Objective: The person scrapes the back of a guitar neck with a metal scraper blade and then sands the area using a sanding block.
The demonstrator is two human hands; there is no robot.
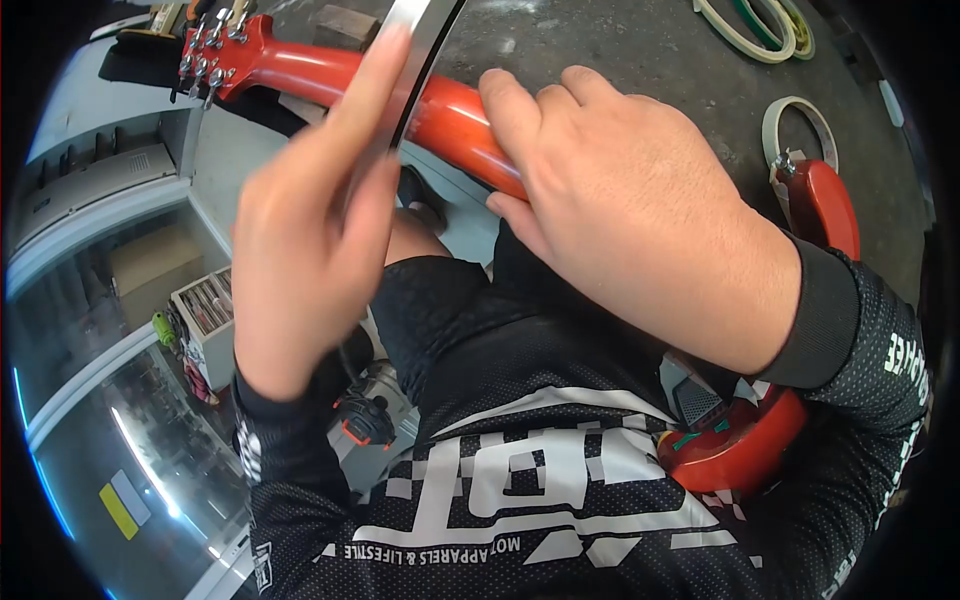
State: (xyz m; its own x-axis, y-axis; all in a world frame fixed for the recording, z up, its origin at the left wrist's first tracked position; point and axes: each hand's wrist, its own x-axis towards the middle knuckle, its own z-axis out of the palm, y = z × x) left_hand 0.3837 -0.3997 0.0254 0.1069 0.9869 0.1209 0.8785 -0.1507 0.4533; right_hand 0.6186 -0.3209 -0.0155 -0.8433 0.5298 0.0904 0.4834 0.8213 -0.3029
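Note:
A glossy red guitar neck crosses the upper view. Its headstock, with metal tuning pegs, is at the upper left. My right hand is wrapped round the neck near the centre. My left hand, blurred by motion, holds a straight silver bar with a black edge, its index finger stretched along it. The bar lies across the neck at a slant, left of my right hand. Parts of the red guitar body show at the right, partly hidden by my right arm.
Tape rolls lie on the grey floor at the upper right. At the left are a glass-fronted cabinet and a white box of thin items. A black and orange tool sits low, beside my left sleeve.

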